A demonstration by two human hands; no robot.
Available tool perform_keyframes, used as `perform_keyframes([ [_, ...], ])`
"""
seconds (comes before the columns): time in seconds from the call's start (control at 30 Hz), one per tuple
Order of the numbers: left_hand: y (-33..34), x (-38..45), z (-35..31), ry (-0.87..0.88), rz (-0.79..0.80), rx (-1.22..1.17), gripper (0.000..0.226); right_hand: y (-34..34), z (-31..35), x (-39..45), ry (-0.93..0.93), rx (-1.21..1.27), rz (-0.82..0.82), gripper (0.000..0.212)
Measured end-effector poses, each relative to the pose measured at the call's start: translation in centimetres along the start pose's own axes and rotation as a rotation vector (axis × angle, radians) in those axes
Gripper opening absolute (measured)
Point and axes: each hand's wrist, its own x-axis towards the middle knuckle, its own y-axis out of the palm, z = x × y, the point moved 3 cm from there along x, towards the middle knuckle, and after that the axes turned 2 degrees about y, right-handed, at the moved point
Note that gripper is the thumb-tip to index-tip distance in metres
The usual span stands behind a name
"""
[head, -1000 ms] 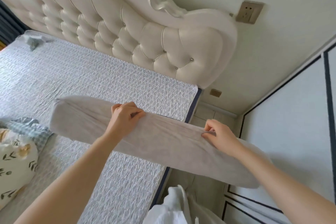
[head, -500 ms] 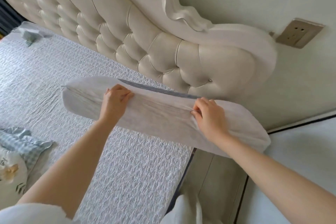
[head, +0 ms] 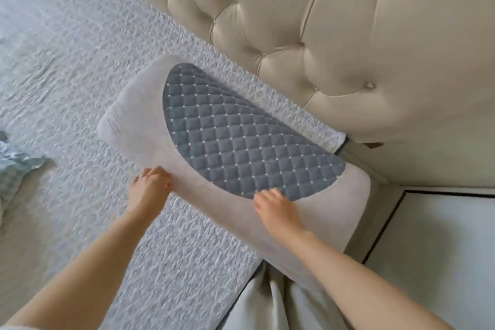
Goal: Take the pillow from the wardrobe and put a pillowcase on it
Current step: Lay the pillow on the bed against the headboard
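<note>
Now that the pillow has gone from being held on edge to lying flat by the headboard, blue quilted side up, it's sitting on the bed and looking ready for its case. Left hand is gripping the near edge, fingers curled. Right hand is resting on top, fingers loosely spread.

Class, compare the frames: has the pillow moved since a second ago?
Yes. The pillow was held edge-up above the mattress; now it lies flat on the mattress near the headboard, its quilted blue panel facing up.
</note>
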Motion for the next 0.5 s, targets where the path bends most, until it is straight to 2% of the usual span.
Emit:
perform_keyframes([
  [0.13, 2.0, -0.6, -1.6, -0.164, -0.088, -0.160, 0.019, -3.0, -3.6, 3.3, 0.121, 0.152, -0.006, 0.012],
  [0.27, 2.8, -1.3, -4.0, -0.402, -0.127, -0.419, 0.023, -5.4, -5.7, 5.6, 0.158, 0.155, -0.039, 0.012],
  [0.3, 3.1, -1.7, -4.7, -0.475, -0.135, -0.504, 0.030, -5.9, -6.3, 6.2, 0.177, 0.140, -0.057, 0.016],
  [0.43, 5.0, -3.5, -8.4, -0.772, -0.104, -0.923, 0.093, -6.8, -9.2, 8.2, 0.329, 0.036, -0.045, 0.053],
  [0.5, 6.6, -4.1, -9.8, -0.972, -0.080, -1.197, 0.106, -6.9, -10.7, 8.9, 0.427, 0.020, 0.022, 0.075],
])
